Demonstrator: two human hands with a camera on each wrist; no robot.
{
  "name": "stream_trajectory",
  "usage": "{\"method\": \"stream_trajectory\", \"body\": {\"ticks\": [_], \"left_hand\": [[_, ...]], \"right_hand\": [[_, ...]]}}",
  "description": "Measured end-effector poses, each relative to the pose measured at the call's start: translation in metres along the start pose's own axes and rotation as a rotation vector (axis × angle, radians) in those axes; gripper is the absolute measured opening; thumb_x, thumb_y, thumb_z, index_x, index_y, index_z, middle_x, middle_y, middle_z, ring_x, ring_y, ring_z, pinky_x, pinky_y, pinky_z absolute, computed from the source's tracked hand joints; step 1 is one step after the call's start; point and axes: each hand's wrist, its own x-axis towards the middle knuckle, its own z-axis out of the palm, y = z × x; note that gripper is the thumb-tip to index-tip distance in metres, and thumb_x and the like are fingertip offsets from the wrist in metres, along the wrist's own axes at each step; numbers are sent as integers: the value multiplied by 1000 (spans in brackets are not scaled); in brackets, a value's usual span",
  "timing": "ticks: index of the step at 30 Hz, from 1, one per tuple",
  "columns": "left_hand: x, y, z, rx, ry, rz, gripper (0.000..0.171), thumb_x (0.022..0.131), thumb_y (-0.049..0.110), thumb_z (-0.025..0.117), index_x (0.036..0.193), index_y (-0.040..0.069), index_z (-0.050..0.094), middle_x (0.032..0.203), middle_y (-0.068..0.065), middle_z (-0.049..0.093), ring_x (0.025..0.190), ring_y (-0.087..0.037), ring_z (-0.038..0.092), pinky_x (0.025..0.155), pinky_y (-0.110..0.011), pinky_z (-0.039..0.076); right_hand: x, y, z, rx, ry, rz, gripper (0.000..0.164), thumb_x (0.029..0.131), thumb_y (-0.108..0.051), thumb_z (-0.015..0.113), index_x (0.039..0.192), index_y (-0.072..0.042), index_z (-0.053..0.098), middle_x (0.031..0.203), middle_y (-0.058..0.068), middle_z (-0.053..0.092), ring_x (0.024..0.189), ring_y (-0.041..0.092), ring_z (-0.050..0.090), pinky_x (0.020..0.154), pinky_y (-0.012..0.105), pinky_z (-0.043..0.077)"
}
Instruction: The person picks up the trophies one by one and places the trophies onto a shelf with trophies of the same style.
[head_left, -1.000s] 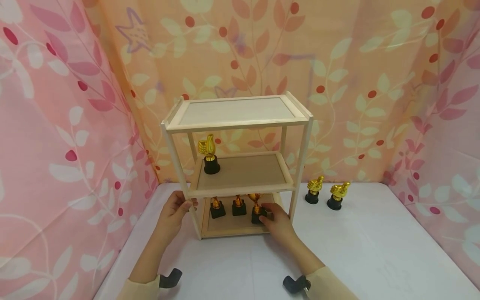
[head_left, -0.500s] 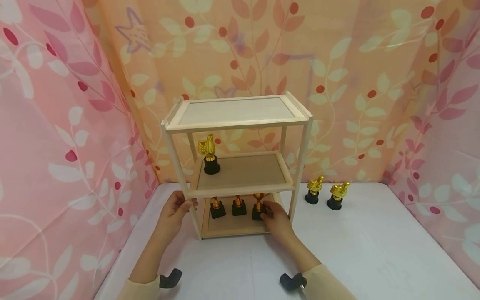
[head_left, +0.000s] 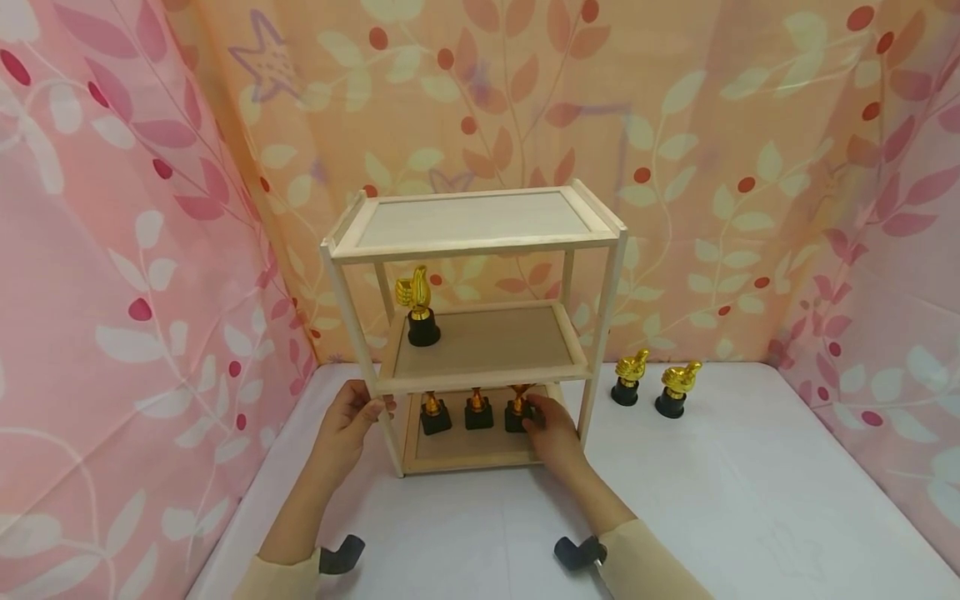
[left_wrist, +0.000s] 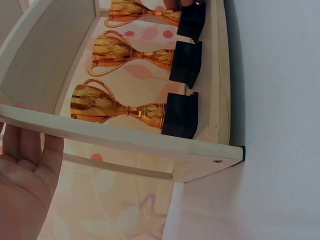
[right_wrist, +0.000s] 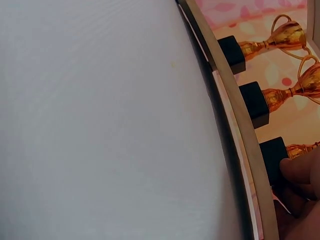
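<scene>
A three-tier wooden shelf (head_left: 480, 385) stands on the white table. My left hand (head_left: 347, 427) grips its front left post, the fingers reaching behind the wood in the left wrist view. On the bottom tier my right hand (head_left: 557, 440) pinches the black base of the rightmost gold trophy cup (right_wrist: 272, 157). Beside that cup stand a middle trophy cup (left_wrist: 137, 55) and a left trophy cup (left_wrist: 130, 110), all upright in a row. In the head view the middle tier hides the tops of these cups.
A gold thumbs-up trophy (head_left: 422, 308) stands at the left of the middle tier. Two more, a nearer thumbs-up trophy (head_left: 672, 390) and a farther thumbs-up trophy (head_left: 627, 379), are on the table to the right. Patterned curtains (head_left: 480, 100) enclose the back and sides.
My right hand has slid the rightmost trophy cup back and slightly right, roughly level with the other two. The left hand has kept its place on the post.
</scene>
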Motion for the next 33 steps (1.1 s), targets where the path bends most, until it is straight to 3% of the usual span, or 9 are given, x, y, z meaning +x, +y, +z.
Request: {"method": "stream_trajectory", "body": {"ticks": [11,17,23,33], "left_hand": [[-1,0,1,-13,10,-20,16,104,5,55,116,-4,47,107,-9,64,100,-11,67,90,-23,57],[-2,2,1,6,4,-16,19,105,6,55,117,-6,47,109,-14,64,101,-11,67,91,-23,57],[-1,3,1,3,0,-9,19,105,4,54,117,-8,46,109,-15,63,101,-12,67,90,-23,57],[-1,5,-1,29,-9,-35,21,105,8,55,119,-5,46,110,-14,63,100,-14,66,92,-22,55]], "right_hand": [[1,-3,-2,-19,0,-3,46,94,0,68,139,0,58,138,22,60,131,41,54,113,55,41],[-1,-6,-4,-4,-19,18,50,94,-1,69,141,-2,56,140,21,58,129,41,55,110,55,43],[-6,-15,-9,35,-45,43,53,94,-5,70,145,-4,53,147,18,53,137,41,49,114,56,40],[-19,-33,-22,29,-97,-3,55,94,-5,69,146,-2,51,151,18,50,140,42,45,114,59,38]]}}
